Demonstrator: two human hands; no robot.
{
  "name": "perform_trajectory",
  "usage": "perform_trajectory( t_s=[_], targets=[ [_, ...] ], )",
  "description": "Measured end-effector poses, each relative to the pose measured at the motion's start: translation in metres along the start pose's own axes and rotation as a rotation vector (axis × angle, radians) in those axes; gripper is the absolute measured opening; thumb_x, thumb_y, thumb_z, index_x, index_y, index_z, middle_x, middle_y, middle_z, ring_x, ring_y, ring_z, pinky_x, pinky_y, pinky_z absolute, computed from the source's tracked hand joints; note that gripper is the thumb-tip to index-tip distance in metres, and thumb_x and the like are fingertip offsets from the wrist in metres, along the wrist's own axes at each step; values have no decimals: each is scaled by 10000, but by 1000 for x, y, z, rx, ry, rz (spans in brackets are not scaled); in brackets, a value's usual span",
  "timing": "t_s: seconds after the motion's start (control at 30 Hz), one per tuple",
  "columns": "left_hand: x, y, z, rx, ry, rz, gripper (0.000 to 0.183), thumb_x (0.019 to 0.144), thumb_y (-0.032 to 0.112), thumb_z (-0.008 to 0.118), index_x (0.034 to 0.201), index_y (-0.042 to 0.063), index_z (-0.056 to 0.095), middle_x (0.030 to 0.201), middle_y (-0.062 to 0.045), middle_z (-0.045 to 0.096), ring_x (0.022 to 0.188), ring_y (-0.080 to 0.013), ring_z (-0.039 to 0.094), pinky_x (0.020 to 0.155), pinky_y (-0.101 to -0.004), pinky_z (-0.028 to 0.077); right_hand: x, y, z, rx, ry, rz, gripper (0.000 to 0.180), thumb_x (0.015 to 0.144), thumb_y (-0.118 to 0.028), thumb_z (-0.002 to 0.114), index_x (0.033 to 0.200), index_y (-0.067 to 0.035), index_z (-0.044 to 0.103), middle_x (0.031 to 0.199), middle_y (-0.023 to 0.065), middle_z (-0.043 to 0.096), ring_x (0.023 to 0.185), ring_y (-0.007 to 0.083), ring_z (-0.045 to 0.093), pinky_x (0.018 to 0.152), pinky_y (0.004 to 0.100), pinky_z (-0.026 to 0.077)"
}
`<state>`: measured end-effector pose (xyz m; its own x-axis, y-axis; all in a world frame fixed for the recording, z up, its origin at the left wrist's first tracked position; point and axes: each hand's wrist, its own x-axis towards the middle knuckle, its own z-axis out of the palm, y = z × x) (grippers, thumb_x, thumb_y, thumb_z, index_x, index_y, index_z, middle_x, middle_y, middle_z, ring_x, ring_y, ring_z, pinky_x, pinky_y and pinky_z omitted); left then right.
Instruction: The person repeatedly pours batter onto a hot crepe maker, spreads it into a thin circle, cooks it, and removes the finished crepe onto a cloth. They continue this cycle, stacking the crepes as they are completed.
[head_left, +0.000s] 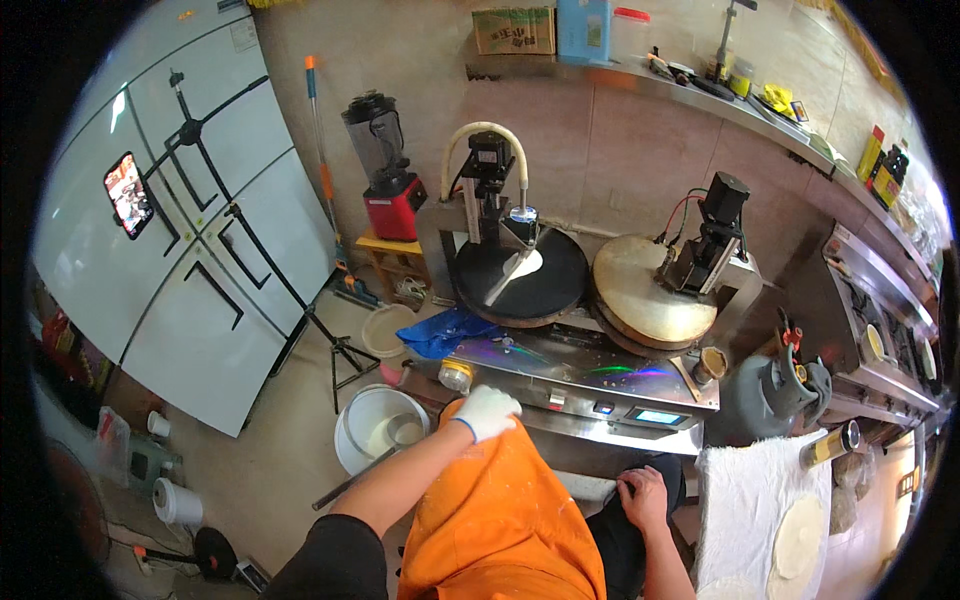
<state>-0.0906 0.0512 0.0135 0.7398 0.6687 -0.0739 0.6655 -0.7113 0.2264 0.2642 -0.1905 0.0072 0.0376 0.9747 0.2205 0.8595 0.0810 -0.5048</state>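
My left hand (486, 414), in a white glove, rests on the orange apron (502, 495) over my knee; its fingers curl down and are partly hidden. My bare right hand (643, 495) lies on my dark-trousered right leg, fingers loosely apart, holding nothing. Before me stands a steel two-plate crepe machine (517, 356). White batter (525, 264) lies on its black left griddle (487, 251), with a pale spreader bar across the plate under the dispensing nozzle (523, 225). A brass-coloured round plate (652, 289) sits over the right griddle, beside a black motor unit (726, 199).
By my left arm, a white bucket (346, 442) holds pale liquid and a ladle (405, 429). To the right are flat round crepes (796, 536) on a white cloth (739, 487) and a gas cylinder (754, 397). A phone tripod (274, 259) stands before the white refrigerator (202, 337).
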Motion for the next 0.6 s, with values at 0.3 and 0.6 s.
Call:
perform_trajectory(
  t_s=[0.3, 0.6],
  targets=[
    [-60, -49, -43, 57, 530, -208, 438, 907, 254, 832, 1305, 116, 712, 1266, -169, 705, 1215, -380, 676, 1027, -494, 555, 25, 23, -5, 212, 60, 101, 118, 960, -114, 765, 991, -7, 803, 1014, 203, 797, 965, 418, 763, 869, 477, 602],
    [-28, -29, 15, -334, 451, -537, 301, 996, 441, 718, 990, 159, 822, 1020, -118, 809, 961, -368, 770, 852, -500, 611, 46, 67, 8, 0, 49, 355, 170, 955, -210, 788, 957, -40, 806, 993, 196, 775, 950, 428, 738, 864, 511, 586]
  ],
)
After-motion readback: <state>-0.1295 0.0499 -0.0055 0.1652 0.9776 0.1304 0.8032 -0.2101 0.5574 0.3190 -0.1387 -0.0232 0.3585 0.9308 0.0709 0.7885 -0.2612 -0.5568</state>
